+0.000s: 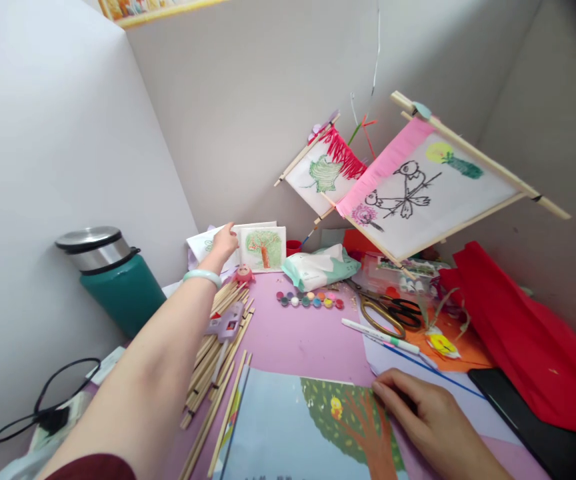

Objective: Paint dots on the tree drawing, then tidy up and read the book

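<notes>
My left hand [225,243] stretches to the back of the desk, before white panels with drawings. One finger extends by their upper edge; the others are partly hidden, and firm contact is unclear. Beside it stands a panel with a green tree drawing [263,249]. A small pink figure [243,274] sits just below that hand. My right hand [431,417] is closed at the right edge of a picture book [273,420], thumb and forefinger on its upper right corner. On the book's light blue surface are a leafy tree and a yellow bird.
Wooden sticks [203,380] and a purple glue gun [229,321] lie left, near a teal bottle [118,287]. Paint pots [310,301], wipes [321,267], scissors [381,319], a marker [381,336], red cloth [523,333] and a black phone [508,413] surround the book. Stick-framed drawings [418,193] hang above.
</notes>
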